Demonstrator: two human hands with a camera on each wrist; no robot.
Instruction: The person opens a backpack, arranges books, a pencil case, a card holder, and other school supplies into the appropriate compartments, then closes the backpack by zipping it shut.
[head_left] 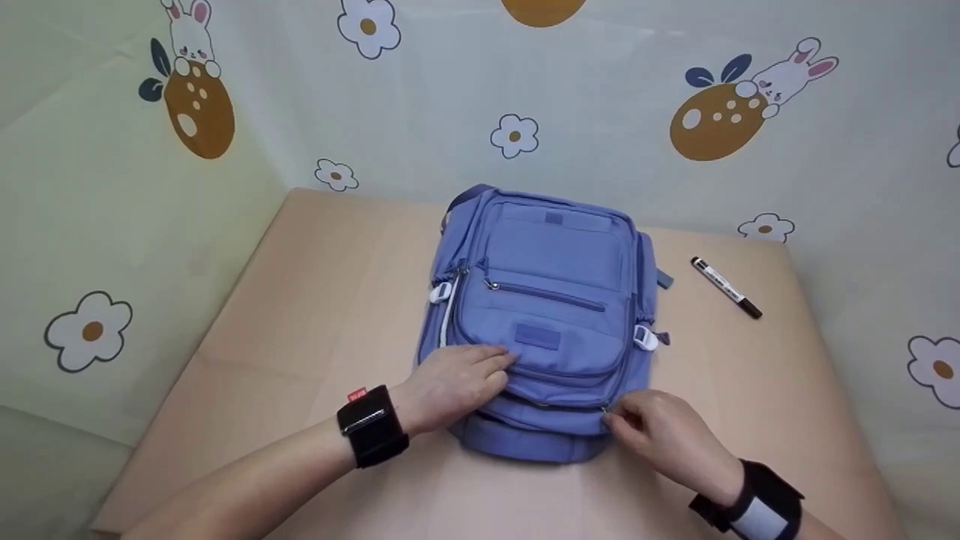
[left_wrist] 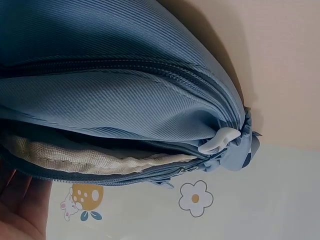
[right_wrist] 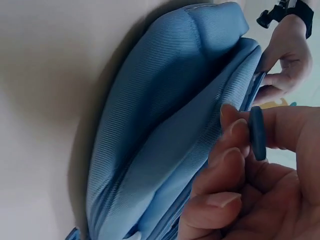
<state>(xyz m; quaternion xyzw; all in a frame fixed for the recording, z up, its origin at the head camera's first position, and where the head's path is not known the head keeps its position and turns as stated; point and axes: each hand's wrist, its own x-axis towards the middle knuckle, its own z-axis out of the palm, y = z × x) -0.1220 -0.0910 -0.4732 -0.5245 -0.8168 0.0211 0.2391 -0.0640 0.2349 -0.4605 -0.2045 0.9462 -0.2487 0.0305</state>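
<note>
A blue backpack [head_left: 555, 251] lies front side up on the table, its lower end towards me. My left hand [head_left: 454, 381] grips the lower left edge of the front pocket, fingertips over its front. In the left wrist view that pocket gapes, and a beige lining [left_wrist: 100, 157] shows inside. At the lower right corner, my right hand [head_left: 664, 429] pinches a blue zipper pull [right_wrist: 257, 132] between thumb and fingers. A partly unzipped seam runs across the lower front between the two hands.
A marker pen [head_left: 726, 287] with a dark cap lies right of the backpack. White buckles [head_left: 645, 337] sit on the bag's sides. The beige table [head_left: 337, 262] meets a patterned cloth backdrop [head_left: 435, 97] at the back and left.
</note>
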